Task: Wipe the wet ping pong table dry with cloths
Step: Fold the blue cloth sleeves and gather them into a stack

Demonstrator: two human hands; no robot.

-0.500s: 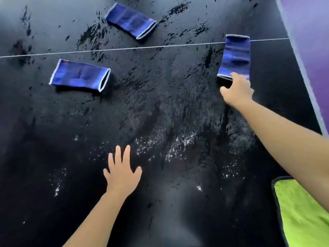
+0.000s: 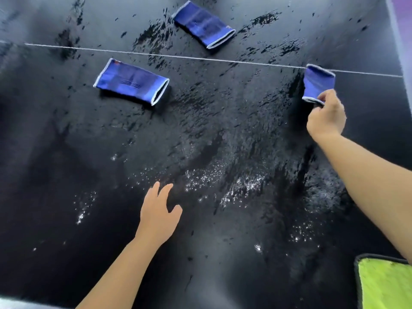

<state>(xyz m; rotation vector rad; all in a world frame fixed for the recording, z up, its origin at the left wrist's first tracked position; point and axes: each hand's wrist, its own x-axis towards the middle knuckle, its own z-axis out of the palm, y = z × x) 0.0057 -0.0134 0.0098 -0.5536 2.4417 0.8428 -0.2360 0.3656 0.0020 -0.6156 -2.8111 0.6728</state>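
We look down on the ping pong table [image 2: 66, 175], a dark, glossy top that fills nearly the whole view, with a thin white line [image 2: 178, 56] running across it at the far side. Water lies on it in streaks and beads, thickest through the middle and toward the right, where droplets glint. Three blue fabric sleeves lie or sit on it, each a soft knitted tube with pale edging at its open ends: one sleeve at far centre [image 2: 204, 24] beyond the line, a second sleeve at left [image 2: 131, 82] just on the near side of the line, and a third sleeve at right [image 2: 318, 83] by the line. Our right hand [image 2: 326, 118] pinches the near edge of that right sleeve between thumb and curled fingers, its near end lifted. Our left hand [image 2: 159, 214] hovers or rests over the wet near centre, fingers straight and slightly spread, holding nothing; we cannot tell whether it touches. A plush yellow-green microfibre cloth [image 2: 385, 286] with a dark border lies at the near right corner
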